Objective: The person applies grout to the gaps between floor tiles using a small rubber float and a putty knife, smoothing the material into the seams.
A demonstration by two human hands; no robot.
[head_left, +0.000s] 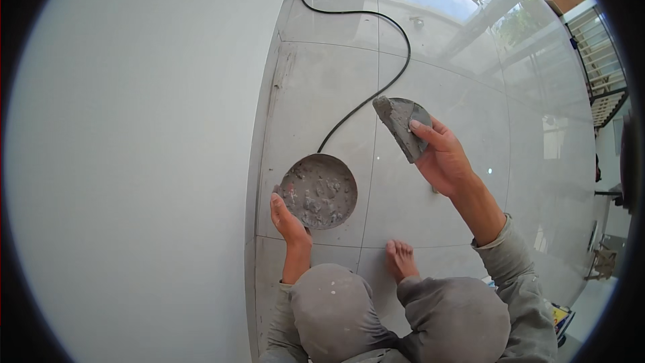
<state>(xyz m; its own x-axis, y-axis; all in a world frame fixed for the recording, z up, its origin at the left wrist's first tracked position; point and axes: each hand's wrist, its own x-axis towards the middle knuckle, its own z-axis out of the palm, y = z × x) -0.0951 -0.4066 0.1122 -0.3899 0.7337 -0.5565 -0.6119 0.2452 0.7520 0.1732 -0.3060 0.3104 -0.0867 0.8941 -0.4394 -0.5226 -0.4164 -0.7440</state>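
Note:
My left hand (289, 222) grips a round bowl (351, 173) at its left side, thumb by the rim and the other fingers hidden beneath. Lumpy wet grey mortar (317, 193) covers the bowl's inside. My right hand (443, 154), held out to the right and farther ahead, is closed on a dark half-round scraper (420, 115), with the thumb on its face. Grey mortar is smeared along the scraper's straight edge, which points left. Scraper and bowl are apart.
A white wall (141, 161) rises close on my left. A black hose (407, 47) snakes over the glossy tiled floor (437, 215) toward the bowl. My bare foot (402, 259) is near my bent knees. At the far right stands a slatted metal railing (598, 54).

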